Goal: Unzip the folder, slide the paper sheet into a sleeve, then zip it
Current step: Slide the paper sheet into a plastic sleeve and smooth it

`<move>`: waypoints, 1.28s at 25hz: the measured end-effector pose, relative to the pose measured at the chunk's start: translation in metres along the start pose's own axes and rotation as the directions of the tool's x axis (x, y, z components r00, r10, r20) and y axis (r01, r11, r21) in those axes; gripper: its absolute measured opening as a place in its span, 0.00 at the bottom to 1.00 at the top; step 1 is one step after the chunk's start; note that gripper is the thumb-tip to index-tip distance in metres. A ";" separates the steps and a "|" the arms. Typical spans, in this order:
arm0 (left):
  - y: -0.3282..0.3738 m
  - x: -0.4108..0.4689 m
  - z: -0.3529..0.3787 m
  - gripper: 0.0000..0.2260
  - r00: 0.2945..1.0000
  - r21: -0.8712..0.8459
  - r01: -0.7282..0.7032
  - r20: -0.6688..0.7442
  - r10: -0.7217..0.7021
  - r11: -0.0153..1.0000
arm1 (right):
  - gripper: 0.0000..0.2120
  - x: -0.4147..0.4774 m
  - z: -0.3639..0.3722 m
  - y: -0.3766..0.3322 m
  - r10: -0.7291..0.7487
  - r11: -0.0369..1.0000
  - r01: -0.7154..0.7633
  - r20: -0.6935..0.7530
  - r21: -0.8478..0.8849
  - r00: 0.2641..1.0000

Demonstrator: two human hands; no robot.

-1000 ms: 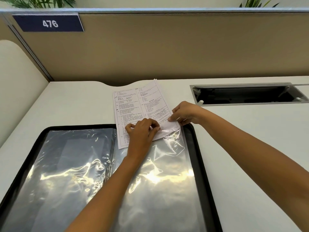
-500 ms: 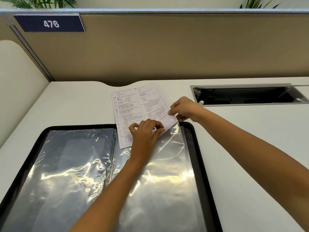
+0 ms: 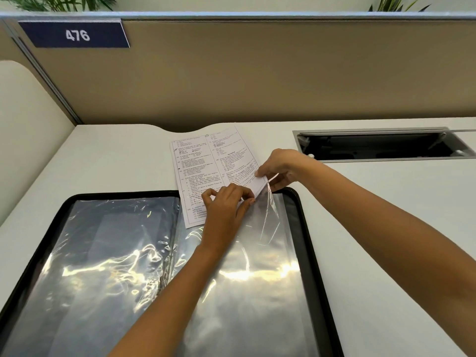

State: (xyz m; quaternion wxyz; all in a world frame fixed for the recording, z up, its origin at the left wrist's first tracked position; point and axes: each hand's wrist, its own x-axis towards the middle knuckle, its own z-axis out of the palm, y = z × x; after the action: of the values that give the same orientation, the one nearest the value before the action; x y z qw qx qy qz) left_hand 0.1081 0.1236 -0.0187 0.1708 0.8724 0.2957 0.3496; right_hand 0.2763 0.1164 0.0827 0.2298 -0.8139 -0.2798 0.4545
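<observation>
Paper sheet [image 3: 206,163]: lying askew on the desk [image 3: 103,163], far end past the rim of the folder [image 3: 302,228], near end overlapping the open folder, and not yet inside anything. Pinched at its near right corner by the right hand [image 3: 280,168], thumb on top and the other fingers curled beneath. Left hand [image 3: 226,204] knuckles-up on the sheet's near end, fingers curled, thumb and forefinger closed on what looks like the top edge of the right-hand sleeve [image 3: 257,279], whose film is lifted in a peak between the two hands.

To do this step well:
- Hold the mouth of the sleeve wide with the left hand, film raised clear of the backing.
- Swing the sheet square to the sleeve before pushing, since at this tilt it probably jams on the side seam.
- Tuck the leading corner in first, then level the edge and draw it in low and flat.
- Ease off at any buckling, as thin film clings and thin paper creases.

Hard to make out:
- No zip teeth or puller visible along the black rim.
- Near end of the folder cut off by the frame.
- Glare across both sleeves, with only a paler rectangle showing faintly under the left one.
- Right fingertips masked by film and paper.
- Print too small to read.
</observation>
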 end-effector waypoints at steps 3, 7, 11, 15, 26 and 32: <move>-0.001 0.000 0.001 0.01 1.000 0.002 0.007 0.003 -0.007 1.000 | 0.12 -0.008 -0.003 0.002 0.066 0.998 -0.066 0.044 0.011 0.997; 0.000 0.000 0.001 0.01 1.000 0.006 0.013 0.004 -0.013 1.000 | 0.14 -0.017 -0.007 0.008 0.048 0.999 -0.048 -0.010 0.005 0.999; -0.001 0.000 0.002 0.01 1.000 -0.016 0.028 0.001 -0.028 0.999 | 0.16 -0.019 -0.008 0.014 0.027 0.999 -0.026 -0.044 0.025 0.999; -0.001 0.000 0.003 0.01 1.000 -0.018 0.030 0.007 -0.030 0.999 | 0.13 -0.017 -0.004 0.021 0.026 0.998 -0.022 -0.070 0.066 0.997; 0.006 0.006 0.006 0.02 0.990 -0.041 0.129 0.056 -0.127 0.991 | 0.05 0.000 0.015 0.021 0.016 0.999 -0.010 -0.148 0.040 0.989; 0.008 0.008 0.006 0.02 0.982 -0.078 0.167 0.099 -0.159 0.983 | 0.04 0.000 0.013 0.022 0.077 0.997 -0.079 -0.089 -0.021 0.993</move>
State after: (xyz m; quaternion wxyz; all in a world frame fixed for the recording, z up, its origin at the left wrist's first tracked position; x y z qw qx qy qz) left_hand 0.1200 0.1224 -0.0150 0.2497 0.8523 0.3427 0.3061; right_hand 0.2699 0.1016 0.0626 0.2141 -0.8462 -0.2430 0.4232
